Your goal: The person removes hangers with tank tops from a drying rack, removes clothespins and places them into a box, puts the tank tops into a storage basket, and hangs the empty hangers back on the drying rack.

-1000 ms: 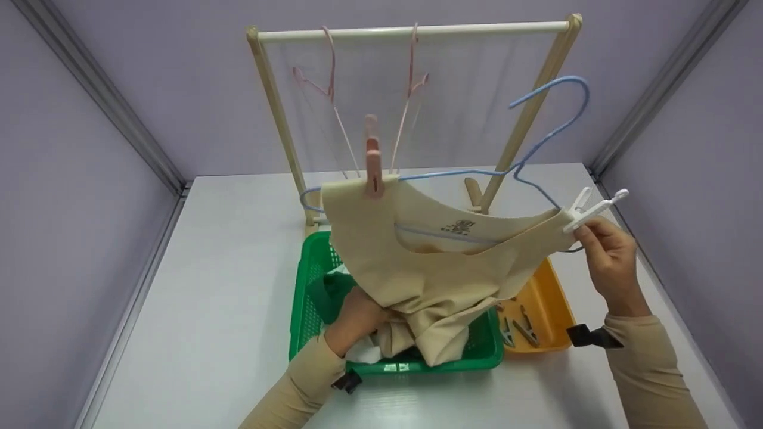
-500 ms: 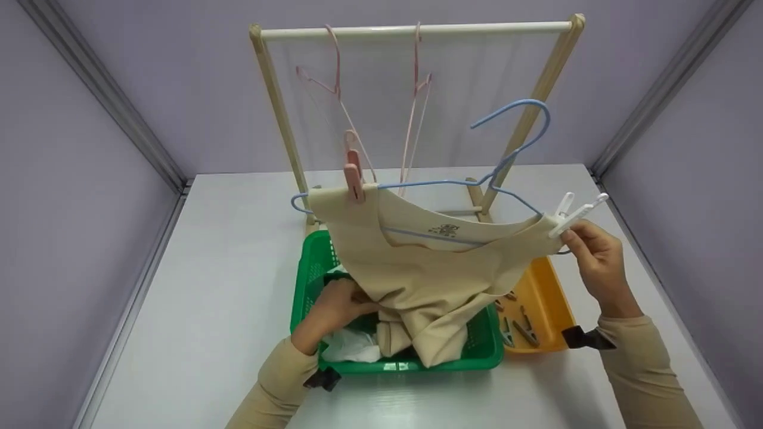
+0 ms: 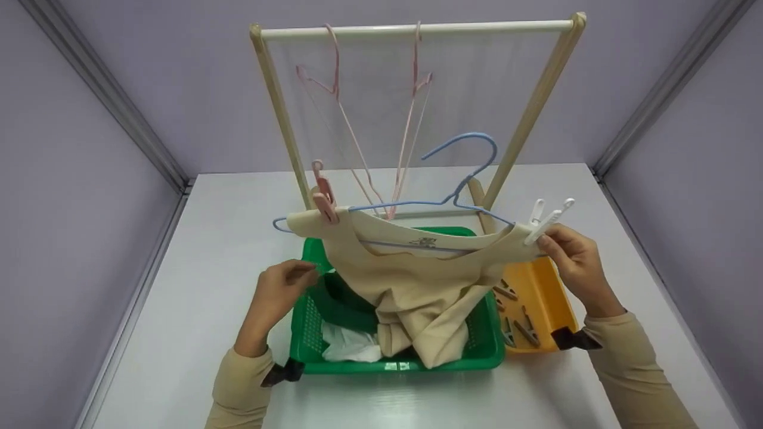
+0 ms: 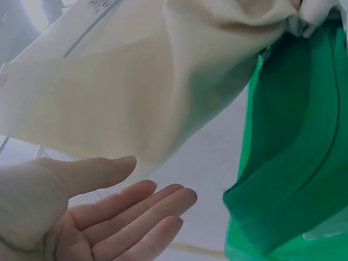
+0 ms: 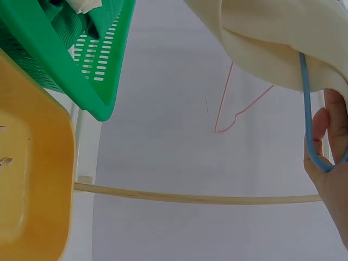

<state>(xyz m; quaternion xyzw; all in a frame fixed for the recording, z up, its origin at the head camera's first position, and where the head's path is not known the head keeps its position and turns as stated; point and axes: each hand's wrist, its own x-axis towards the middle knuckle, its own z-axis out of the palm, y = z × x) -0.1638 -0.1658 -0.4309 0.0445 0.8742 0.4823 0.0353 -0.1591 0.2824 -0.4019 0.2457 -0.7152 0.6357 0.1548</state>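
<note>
A beige sleeveless top (image 3: pixel 411 268) is draped on a blue clothes hanger (image 3: pixel 493 149), its lower part bunched in the green basket (image 3: pixel 411 365). A pink clothespin (image 3: pixel 325 205) clips its left shoulder and a white clothespin (image 3: pixel 539 229) its right shoulder. My right hand (image 3: pixel 575 262) grips the hanger's right end just below the white clothespin; the right wrist view shows the blue loop (image 5: pixel 308 119) against the fingers. Left of the top, my left hand (image 3: pixel 280 292) is beside the basket's edge. In the left wrist view its fingers (image 4: pixel 141 217) are extended, holding nothing.
Green cloth (image 3: pixel 346 307) and white cloth (image 3: pixel 351 345) lie in the basket. To its right, a yellow tray (image 3: pixel 557 298) holds several clothespins (image 3: pixel 526 332). Behind stands a wooden rack with a white bar (image 3: pixel 465 27), bearing two pink hangers (image 3: pixel 338 65).
The hanger and top have shifted left and down, with my right hand moving along. My left hand has come out from under the top and moved up and left, away from the fabric.
</note>
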